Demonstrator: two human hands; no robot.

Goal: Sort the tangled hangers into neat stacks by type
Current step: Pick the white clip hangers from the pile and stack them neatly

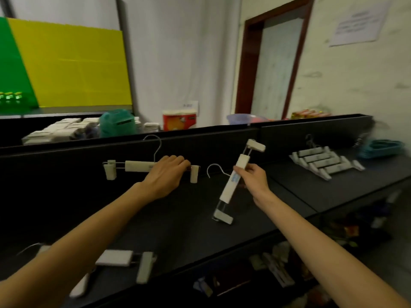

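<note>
Two white clip hangers in hand, both off the dark surface (333,192). Left hand (165,174) curled over the bar of the level hanger (138,166), hook up, clips dangling at each end. Right hand (253,176) pinching the tilted hanger (232,185) mid-bar, hook pointing left, lower clip close to the surface, contact unclear. White stack (322,162) sits far right by the back wall, teal stack (380,147) beyond it. More loose white hangers (124,258) lying near left, partly under the forearm. Likely step: carry both to the white stack. Best done by levelling the tilted one first, turning hooks the same way as the stack, keeping the hooks apart so they don't snag, then laying down one at a time, clips aligned with those below.
</note>
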